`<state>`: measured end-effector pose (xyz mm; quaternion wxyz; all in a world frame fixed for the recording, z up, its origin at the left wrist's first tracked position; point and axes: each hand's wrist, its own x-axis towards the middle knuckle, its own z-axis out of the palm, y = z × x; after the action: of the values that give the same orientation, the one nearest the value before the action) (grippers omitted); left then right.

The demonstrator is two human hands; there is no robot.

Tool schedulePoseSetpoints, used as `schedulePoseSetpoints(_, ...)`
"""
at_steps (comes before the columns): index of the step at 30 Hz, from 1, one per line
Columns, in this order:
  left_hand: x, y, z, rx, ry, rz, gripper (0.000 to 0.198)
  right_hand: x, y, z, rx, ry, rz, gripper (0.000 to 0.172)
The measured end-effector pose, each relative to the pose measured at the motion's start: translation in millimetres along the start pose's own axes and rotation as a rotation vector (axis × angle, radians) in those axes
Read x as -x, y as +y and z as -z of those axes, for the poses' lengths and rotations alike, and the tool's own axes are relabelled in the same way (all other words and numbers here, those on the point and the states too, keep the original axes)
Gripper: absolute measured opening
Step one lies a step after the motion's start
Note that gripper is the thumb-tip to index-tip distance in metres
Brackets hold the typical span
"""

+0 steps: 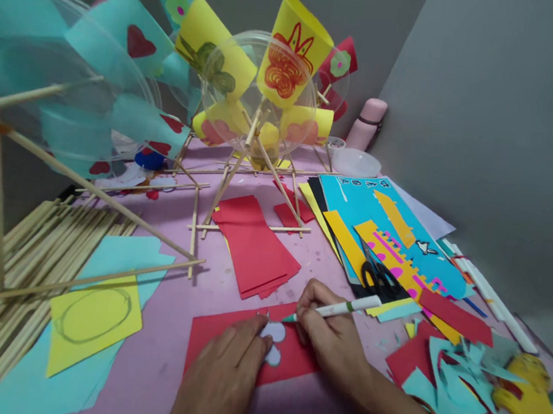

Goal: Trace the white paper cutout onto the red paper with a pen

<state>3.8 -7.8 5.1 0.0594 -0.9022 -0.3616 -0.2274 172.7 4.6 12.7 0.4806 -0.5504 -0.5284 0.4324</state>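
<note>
On the purple table lies a piece of red paper (221,331), and on it a small pale butterfly-shaped cutout (273,344). My left hand (226,369) lies over the paper's left part, fingers laid flat and pressing the cutout's left side, which they hide. My right hand (325,324) is closed around a white marker pen (352,307) with a green tip. The tip points at the cutout's upper edge; I cannot tell whether it touches the paper. Just beyond lies a stack of red paper strips (256,245).
Stick-framed wheels with yellow cups (295,55) and blue cups (121,33) stand behind and at left. Wooden sticks (24,250) and yellow paper (95,322) lie left. Scissors (381,277), a decorated blue sheet (357,203) and paper scraps (456,383) are right; a pink flask (366,125) stands behind.
</note>
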Motion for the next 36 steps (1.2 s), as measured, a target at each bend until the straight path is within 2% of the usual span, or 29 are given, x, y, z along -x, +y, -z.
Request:
schedulePoseSetpoints(8, 12.0, -3.0, -7.6, -0.031, -0.064, -0.014, 0.031, -1.7, 0.9, -2.0, -0.039, -0.008, -0.016, 0.012)
schedulePoseSetpoints(12, 13.4, 0.0, -9.6, -0.018, -0.085, 0.041, 0.03, 3.0, -1.6, -1.6, 0.004, -0.03, 0.029, 0.014)
schedulePoseSetpoints(17, 9.6, 7.6, -9.0, -0.037, -0.108, 0.12, 0.032, 15.1, -3.7, -1.1, 0.231, -0.1, 0.25, 0.021)
schedulePoseSetpoints(20, 9.3, 10.6, -9.5, -0.059, -0.104, 0.13, 0.034, 19.1, -2.7, -2.7, 0.325, -0.096, 0.383, 0.022)
schedulePoseSetpoints(26, 11.1, 13.2, -12.4, -0.085, -0.074, 0.151, 0.04, 17.8, -3.4, -6.5, 0.397, -0.166, 0.436, 0.022)
schedulePoseSetpoints(32, 14.0, 16.9, -16.3, -0.137, 0.016, 0.131, 0.048, 20.0, -6.3, -7.2, 0.424, -0.157, 0.441, 0.023)
schedulePoseSetpoints(36, 13.6, 20.3, -19.8, -0.158, 0.056, 0.101, 0.043, 20.6, -3.0, -7.8, 0.453, -0.166, 0.4, 0.025)
